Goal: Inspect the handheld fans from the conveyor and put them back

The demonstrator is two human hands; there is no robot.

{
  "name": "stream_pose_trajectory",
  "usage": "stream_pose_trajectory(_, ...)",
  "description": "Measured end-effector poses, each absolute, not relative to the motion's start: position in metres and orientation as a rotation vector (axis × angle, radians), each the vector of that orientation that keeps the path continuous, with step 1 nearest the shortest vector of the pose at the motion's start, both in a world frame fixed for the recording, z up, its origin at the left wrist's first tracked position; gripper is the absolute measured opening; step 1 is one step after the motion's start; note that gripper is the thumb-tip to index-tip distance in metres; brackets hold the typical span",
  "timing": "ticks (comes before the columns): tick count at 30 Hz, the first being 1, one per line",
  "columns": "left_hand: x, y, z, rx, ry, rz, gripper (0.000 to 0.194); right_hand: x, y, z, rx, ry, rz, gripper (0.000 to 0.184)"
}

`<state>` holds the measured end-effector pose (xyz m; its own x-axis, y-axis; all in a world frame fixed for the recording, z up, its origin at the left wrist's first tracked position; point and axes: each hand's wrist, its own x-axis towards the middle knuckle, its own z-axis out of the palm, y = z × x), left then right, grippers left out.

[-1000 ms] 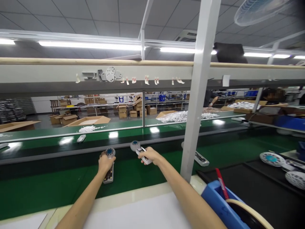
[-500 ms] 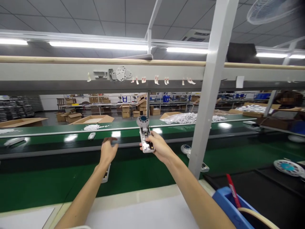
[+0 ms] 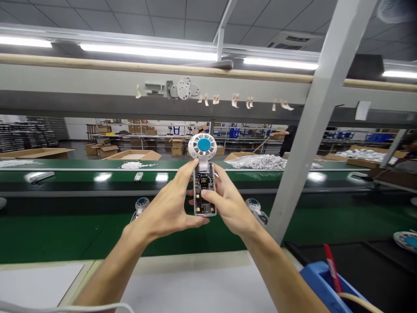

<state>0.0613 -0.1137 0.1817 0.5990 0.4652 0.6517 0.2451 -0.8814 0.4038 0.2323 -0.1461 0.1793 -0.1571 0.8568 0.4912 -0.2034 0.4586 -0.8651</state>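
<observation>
A small handheld fan [image 3: 204,191] with a round white head, a blue centre and an opened body showing its black circuit board is held upright in front of me. My right hand [image 3: 230,202] grips its right side, the thumb lying across the board. From the left, my left hand [image 3: 166,204] holds it too, fingers at the neck and left side, thumb under the lower end. On the green belt [image 3: 107,234], a second fan [image 3: 142,203] lies partly hidden behind my left hand. A third fan [image 3: 253,204] rests beyond my right wrist.
A slanting white post [image 3: 312,126] stands right of my hands. Near me at the right is a blue bin [image 3: 317,276] with a red-handled tool [image 3: 332,267]. Another fan [image 3: 407,240] lies on a black mat. White parts [image 3: 260,162] are heaped across the belt.
My left hand has come from the belt to the fan and now holds it with my right. The fan is closer and more upright, its head turned to face me. The view has shifted slightly.
</observation>
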Motion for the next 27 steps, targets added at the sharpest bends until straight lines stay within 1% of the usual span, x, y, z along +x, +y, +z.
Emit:
stream_pose_trajectory(9, 0.057, -0.123, 0.185, 2.616, 0.490, 1.273, 0.109, 0.233, -0.158, 0.183, -0.599, -1.550, 0.997, 0.071)
stream_pose_trajectory(13, 0.057, -0.124, 0.185, 2.678, 0.506, 1.302, 0.107, 0.233, -0.163, 0.185, -0.598, -1.557, 0.973, 0.071)
stream_pose_trajectory(22, 0.055, -0.128, 0.189, 2.662, 0.538, 1.289, 0.107, 0.234, -0.165, 0.188, -0.568, -1.581, 0.985, 0.070)
stream_pose_trajectory(27, 0.054, -0.131, 0.190, 2.627, 0.513, 1.263, 0.108, 0.236, -0.166, 0.188, -0.520, -1.628, 1.030, 0.077)
